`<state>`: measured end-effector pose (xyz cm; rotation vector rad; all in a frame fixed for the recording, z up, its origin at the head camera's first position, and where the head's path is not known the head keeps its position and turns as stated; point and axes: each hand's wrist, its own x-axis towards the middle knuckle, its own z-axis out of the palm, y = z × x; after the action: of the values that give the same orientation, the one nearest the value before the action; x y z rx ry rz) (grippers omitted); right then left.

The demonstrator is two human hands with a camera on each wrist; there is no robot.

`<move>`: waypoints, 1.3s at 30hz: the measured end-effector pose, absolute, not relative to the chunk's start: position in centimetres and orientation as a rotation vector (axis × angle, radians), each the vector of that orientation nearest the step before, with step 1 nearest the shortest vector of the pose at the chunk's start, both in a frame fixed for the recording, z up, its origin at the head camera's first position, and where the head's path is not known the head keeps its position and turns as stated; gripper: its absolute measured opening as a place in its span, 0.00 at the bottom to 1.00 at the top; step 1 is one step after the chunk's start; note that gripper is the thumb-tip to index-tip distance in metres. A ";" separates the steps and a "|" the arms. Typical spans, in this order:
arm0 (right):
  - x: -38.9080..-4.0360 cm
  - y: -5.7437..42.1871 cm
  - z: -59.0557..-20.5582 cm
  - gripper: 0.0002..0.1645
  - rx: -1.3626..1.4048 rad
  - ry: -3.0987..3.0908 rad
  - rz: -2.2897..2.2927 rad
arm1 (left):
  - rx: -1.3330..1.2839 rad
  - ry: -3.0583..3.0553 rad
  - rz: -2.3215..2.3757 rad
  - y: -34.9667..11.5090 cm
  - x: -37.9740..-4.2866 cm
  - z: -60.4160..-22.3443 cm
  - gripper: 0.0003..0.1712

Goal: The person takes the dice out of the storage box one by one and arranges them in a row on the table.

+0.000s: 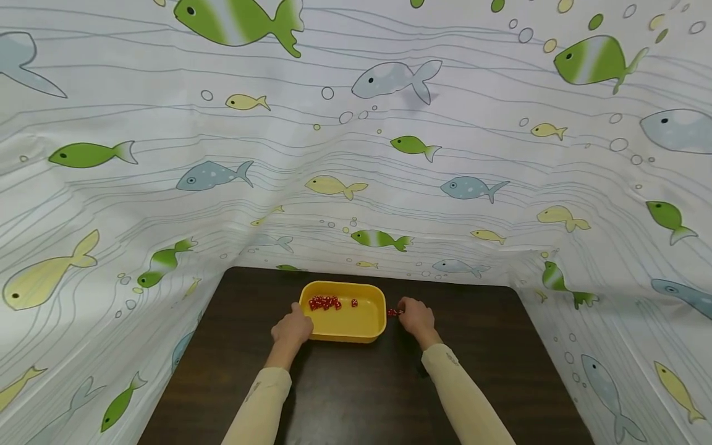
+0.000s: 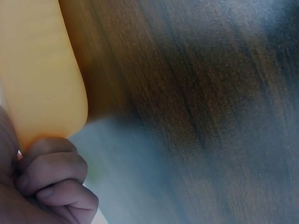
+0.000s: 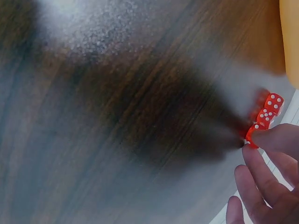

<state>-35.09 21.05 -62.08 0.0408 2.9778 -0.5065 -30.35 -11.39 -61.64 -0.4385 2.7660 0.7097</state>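
A yellow plastic tray (image 1: pixel 340 324) sits on the dark table. My left hand (image 1: pixel 292 325) grips its left side, and in the left wrist view the fingers (image 2: pixel 58 170) curl against the tray's end. Several red dice (image 1: pixel 324 302) with white pips cluster at the tray's back left, and a single die (image 1: pixel 354 303) lies to their right. Just outside the tray's right wall, a short row of red dice (image 3: pixel 266 115) lies on the table. The thumb and index finger of my right hand (image 1: pixel 417 317) pinch the die (image 3: pixel 256 127) at the near end of that row.
Dark wood-grain table (image 1: pixel 356 389) runs under both forearms. A white sheet (image 1: pixel 389 204) printed with fish rises behind the table and along both its sides.
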 end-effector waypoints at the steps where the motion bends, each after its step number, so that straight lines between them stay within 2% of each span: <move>1: -35.1 21.1 -62.1 0.13 0.042 2.977 -0.507 | -0.439 2.761 0.708 -11.4 -30.4 -61.7 0.37; 18: -36.2 21.2 -62.1 0.29 0.077 2.934 -0.486 | -0.437 2.776 0.708 -11.3 -30.2 -61.4 0.35; 27: -36.3 20.0 -59.4 0.24 -0.010 3.017 -0.583 | -0.438 2.777 0.705 -11.2 -30.0 -61.2 0.36; 30: -36.4 18.6 -58.7 0.21 -0.065 3.045 -0.636 | -0.453 2.771 0.711 -11.2 -29.8 -61.2 0.36; 39: -36.6 14.0 -58.2 0.22 -0.283 3.078 -0.696 | -0.461 2.766 0.720 -11.3 -29.8 -61.3 0.36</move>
<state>-36.63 13.98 -58.15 -0.2832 3.0776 -0.6961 -29.81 -11.32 -61.27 -0.4609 2.7659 0.7196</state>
